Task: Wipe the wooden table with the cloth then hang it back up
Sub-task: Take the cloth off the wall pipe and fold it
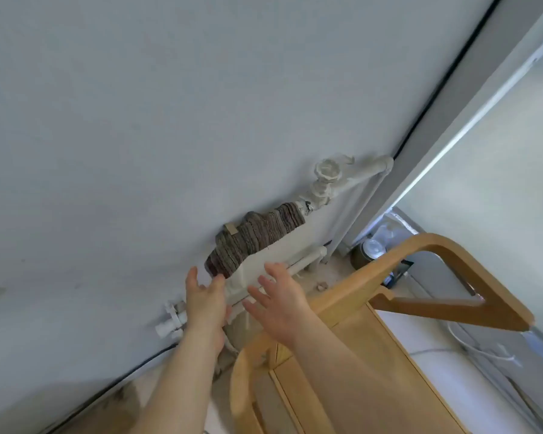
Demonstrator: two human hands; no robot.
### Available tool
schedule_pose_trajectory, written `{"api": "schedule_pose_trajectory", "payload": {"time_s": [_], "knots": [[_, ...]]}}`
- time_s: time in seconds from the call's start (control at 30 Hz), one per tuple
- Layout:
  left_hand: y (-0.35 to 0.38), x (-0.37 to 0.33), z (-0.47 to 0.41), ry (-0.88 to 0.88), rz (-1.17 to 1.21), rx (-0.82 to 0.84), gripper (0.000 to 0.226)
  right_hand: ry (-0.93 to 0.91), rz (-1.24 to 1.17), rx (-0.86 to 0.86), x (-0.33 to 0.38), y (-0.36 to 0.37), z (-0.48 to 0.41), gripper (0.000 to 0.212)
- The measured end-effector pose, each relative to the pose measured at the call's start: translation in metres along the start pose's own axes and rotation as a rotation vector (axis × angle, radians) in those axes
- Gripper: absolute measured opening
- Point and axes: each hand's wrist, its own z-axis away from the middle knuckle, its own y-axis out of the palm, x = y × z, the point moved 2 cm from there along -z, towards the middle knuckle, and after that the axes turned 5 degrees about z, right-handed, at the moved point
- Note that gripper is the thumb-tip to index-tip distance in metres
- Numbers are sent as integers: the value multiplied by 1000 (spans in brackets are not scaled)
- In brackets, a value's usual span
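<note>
Hands: your left hand [205,305] and right hand [279,305] spread wide, empty.
Cloth: brown striped cloth [254,239] draped on white radiator [275,253], 12 o'clock.

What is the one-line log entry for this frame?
cloth: draped on radiator | left hand: open, empty, near cloth | right hand: open, empty, by radiator | wooden chair: under right arm

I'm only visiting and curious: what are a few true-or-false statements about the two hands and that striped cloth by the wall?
1. The striped cloth is draped over the white radiator. True.
2. The left hand grips the cloth. False: its fingers are straight and hold nothing.
3. The right hand is open and empty. True.
4. The chair is metal. False: it is light wood.
</note>
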Motion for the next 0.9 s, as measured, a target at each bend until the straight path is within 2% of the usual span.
{"api": "schedule_pose_trajectory", "payload": {"time_s": [0.07,0.13,0.2,0.27,0.33,0.47,0.57,0.63,0.7,0.77,0.8,0.9], "knots": [[10,3,-25,-31,-28,40,61,11,40,-13,4,5,-20,54],[19,6,-46,-52,-14,65,47,16,50,-3,7,9,-34,56],[24,3,-54,35,-86,-2,25,18,57,20,10,14,-46,56],[22,-5,-46,166,-189,-84,13,19,66,32,11,18,-51,49],[18,-15,-22,244,-224,-24,15,3,12,37,13,20,-54,41],[8,-30,45,287,-299,149,33,-2,-150,82,29,17,-30,45],[-2,-40,93,284,-365,251,40,-61,-28,42,39,9,12,34],[-12,-46,122,257,-562,347,42,-147,71,28,43,3,50,34],[-26,-49,147,272,-792,403,32,-222,164,70,43,2,97,40],[-45,-56,175,276,-865,366,14,-273,232,185,39,0,145,38],[-54,-60,190,283,-784,335,18,-284,265,252,36,-2,168,37],[-75,-74,247,210,-188,309,24,-296,400,408,22,-8,232,32]]}}
